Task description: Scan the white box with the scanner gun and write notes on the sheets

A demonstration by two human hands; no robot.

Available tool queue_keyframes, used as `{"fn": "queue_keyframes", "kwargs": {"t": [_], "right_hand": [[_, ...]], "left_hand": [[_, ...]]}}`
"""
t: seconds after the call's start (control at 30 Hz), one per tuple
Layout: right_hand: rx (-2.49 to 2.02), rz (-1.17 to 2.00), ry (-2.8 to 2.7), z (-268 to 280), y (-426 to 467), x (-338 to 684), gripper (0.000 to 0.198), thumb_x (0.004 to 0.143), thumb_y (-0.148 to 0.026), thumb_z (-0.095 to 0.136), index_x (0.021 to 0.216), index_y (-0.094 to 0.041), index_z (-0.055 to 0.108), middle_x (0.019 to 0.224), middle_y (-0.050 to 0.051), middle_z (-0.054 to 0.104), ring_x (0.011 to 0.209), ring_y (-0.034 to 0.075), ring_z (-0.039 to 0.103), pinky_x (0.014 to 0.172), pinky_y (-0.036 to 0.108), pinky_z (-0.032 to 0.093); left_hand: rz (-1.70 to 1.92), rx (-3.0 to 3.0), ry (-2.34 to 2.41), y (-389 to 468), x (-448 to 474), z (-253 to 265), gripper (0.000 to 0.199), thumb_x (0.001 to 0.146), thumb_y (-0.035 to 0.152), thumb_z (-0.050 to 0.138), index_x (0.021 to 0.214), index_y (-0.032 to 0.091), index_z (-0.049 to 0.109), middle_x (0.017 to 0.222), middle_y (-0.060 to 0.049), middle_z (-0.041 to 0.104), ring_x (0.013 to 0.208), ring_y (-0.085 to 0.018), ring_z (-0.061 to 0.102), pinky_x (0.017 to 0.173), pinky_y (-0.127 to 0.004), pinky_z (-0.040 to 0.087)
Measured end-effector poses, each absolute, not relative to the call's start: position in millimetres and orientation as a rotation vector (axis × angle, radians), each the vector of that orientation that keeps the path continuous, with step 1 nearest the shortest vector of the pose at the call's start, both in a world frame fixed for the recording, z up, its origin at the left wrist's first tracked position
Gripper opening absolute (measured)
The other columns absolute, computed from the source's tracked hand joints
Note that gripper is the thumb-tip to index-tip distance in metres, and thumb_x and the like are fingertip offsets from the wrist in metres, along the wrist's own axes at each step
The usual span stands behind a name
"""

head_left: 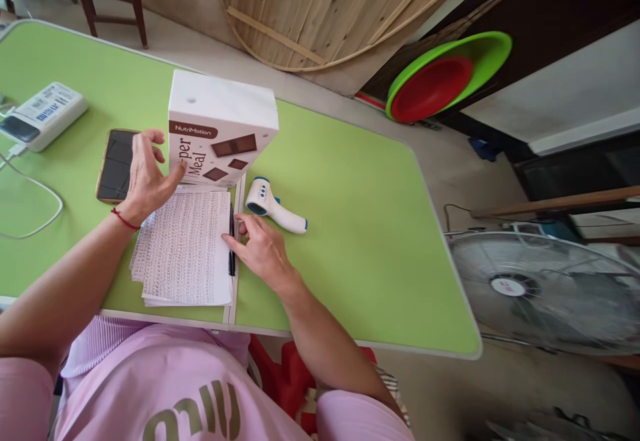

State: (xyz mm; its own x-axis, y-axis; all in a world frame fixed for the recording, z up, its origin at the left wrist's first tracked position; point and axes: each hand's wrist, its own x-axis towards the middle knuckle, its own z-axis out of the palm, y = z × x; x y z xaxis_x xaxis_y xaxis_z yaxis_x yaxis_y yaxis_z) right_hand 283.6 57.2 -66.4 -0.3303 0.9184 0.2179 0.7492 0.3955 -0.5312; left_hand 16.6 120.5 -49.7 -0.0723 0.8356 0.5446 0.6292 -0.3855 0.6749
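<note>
On a smooth, matte green table with a pale rim [360, 248], a stack of white paper sheets covered in rows of small dark writing [187, 248] is the clock's centre. At its three o'clock edge lies a slim, glossy black pen [231, 264]. The right hand [265, 251] has thumb and index finger parted, the thumb crossing over the pen; whether it touches, I cannot tell. At twelve to one stands a white and brown cardboard box [223, 128], flat-sided and sharp-edged. The left hand [145, 184], at eleven, is half open and loosely curled, its thumb over the box's lower corner. Behind its fingers lies a dark glass phone in a tan case [115, 171]. At two rests a curved, pistol-shaped white plastic device with blue trim [275, 211].
</note>
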Motion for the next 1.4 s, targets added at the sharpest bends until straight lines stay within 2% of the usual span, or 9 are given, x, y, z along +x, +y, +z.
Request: {"fn": "queue_keyframes", "kwargs": {"t": [0.13,0.23,0.37,0.5,0.67,0.77,0.9,1.1,1.4], "right_hand": [[-1.537,0.502,-2.165,-65.4,56.9,284.9,0.040,0.087,-0.031,0.063,0.125,-0.017,0.066,0.081,0.008,0.069,0.069,0.022,0.061,0.065,0.039,0.053],[-1.527,0.521,-2.137,-60.0,61.8,293.5,0.047,0.086,-0.024,0.055,0.132,-0.018,0.063,0.079,0.007,0.068,0.064,0.020,0.058,0.064,0.038,0.052],[-1.281,0.625,-1.968,-54.2,65.9,298.8,0.040,0.090,-0.024,0.046,0.124,-0.022,0.067,0.088,0.007,0.067,0.078,0.021,0.063,0.078,0.040,0.056],[-1.119,0.664,-1.819,-60.3,63.5,294.1,0.041,0.089,-0.032,0.056,0.128,-0.023,0.055,0.103,0.008,0.063,0.097,0.023,0.062,0.092,0.043,0.056],[-0.983,0.663,-1.617,-70.9,57.2,282.0,0.029,0.092,-0.055,0.059,0.096,-0.026,0.054,0.075,-0.002,0.054,0.065,0.014,0.054,0.063,0.031,0.051],[-0.929,0.851,-1.551,-72.2,57.1,275.7,0.039,0.100,-0.058,0.042,0.102,-0.025,0.062,0.069,-0.002,0.055,0.062,0.014,0.054,0.061,0.032,0.049],[-1.036,1.057,-1.429,-76.7,62.8,270.5,0.037,0.098,-0.050,0.045,0.106,-0.023,0.069,0.074,0.000,0.062,0.065,0.014,0.058,0.063,0.032,0.051],[-1.216,0.984,-1.404,-84.0,68.6,262.1,0.011,0.078,-0.030,0.065,0.086,-0.021,0.067,0.062,-0.006,0.058,0.049,0.008,0.043,0.047,0.024,0.038],[-1.221,0.687,-1.594,-81.9,67.7,259.1,0.006,0.083,-0.027,0.064,0.080,-0.023,0.065,0.064,-0.004,0.064,0.054,0.011,0.053,0.054,0.026,0.047]], "left_hand": [[1.638,2.008,1.535,103.6,31.9,-37.9,0.026,0.096,0.040,0.061,0.114,0.026,0.048,0.098,-0.006,0.049,0.085,-0.023,0.055,0.080,-0.043,0.047],[1.422,2.236,1.321,96.0,40.4,-31.8,0.011,0.095,0.033,0.057,0.100,0.023,0.055,0.083,-0.002,0.053,0.070,-0.018,0.054,0.067,-0.034,0.045],[0.854,2.463,1.207,95.3,43.2,-36.5,0.026,0.091,0.044,0.064,0.101,0.020,0.068,0.096,-0.007,0.064,0.071,-0.017,0.060,0.058,-0.028,0.041],[0.588,2.576,1.219,96.6,44.6,-44.6,0.041,0.086,0.053,0.072,0.112,0.021,0.073,0.101,-0.008,0.066,0.072,-0.020,0.063,0.059,-0.029,0.042],[0.311,2.571,1.312,93.0,53.2,-40.0,0.060,0.082,0.056,0.079,0.128,0.019,0.070,0.107,-0.011,0.065,0.079,-0.024,0.066,0.066,-0.033,0.046],[0.135,2.545,1.358,90.3,58.4,-32.0,0.060,0.085,0.054,0.079,0.133,0.020,0.068,0.113,-0.013,0.065,0.086,-0.027,0.068,0.067,-0.033,0.046],[0.082,2.529,1.364,89.1,62.5,-26.7,0.058,0.088,0.054,0.075,0.134,0.019,0.067,0.114,-0.014,0.065,0.090,-0.029,0.068,0.070,-0.035,0.047],[0.092,2.535,1.399,88.5,66.5,-31.4,0.047,0.095,0.049,0.068,0.131,0.018,0.068,0.111,-0.014,0.065,0.092,-0.030,0.068,0.071,-0.036,0.048],[0.183,2.566,1.388,87.6,67.2,-34.8,0.043,0.092,0.044,0.070,0.125,0.017,0.070,0.101,-0.013,0.066,0.091,-0.031,0.067,0.071,-0.037,0.049]]}}
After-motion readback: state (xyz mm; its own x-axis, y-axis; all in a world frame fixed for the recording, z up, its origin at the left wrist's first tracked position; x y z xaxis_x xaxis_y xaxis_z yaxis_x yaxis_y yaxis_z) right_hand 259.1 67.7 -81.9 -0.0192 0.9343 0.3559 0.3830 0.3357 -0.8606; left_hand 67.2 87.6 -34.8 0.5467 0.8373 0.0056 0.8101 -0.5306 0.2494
